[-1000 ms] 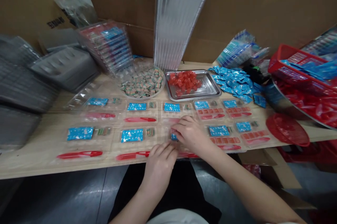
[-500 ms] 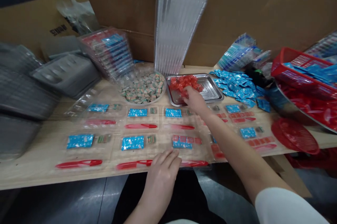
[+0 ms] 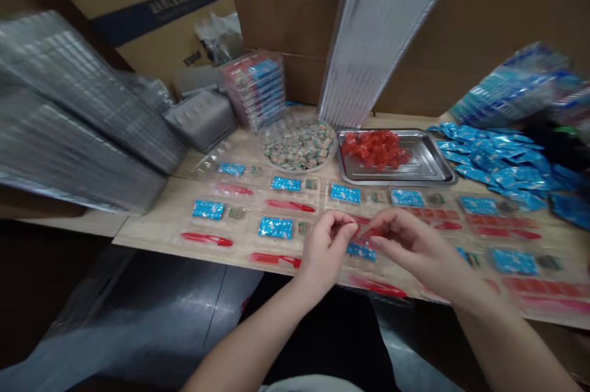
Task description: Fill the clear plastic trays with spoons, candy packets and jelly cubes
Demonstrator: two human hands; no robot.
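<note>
Just below the centre of the frame, the left hand (image 3: pixel 327 250) and the right hand (image 3: pixel 417 250) meet over a clear plastic blister tray (image 3: pixel 343 275) on the pale wooden worktop (image 3: pixel 152 226). The left fingers (image 3: pixel 343 220) are pressed together, while the right fingers (image 3: pixel 385 227) seem to pinch a small red translucent piece (image 3: pixel 371 233) (blur softens its edges) just above a blue foil sachet (image 3: pixel 361 251). Red translucent cubes (image 3: pixel 375 149) lie heaped in a rectangular steel tray (image 3: pixel 442 180) toward the upper right.
</note>
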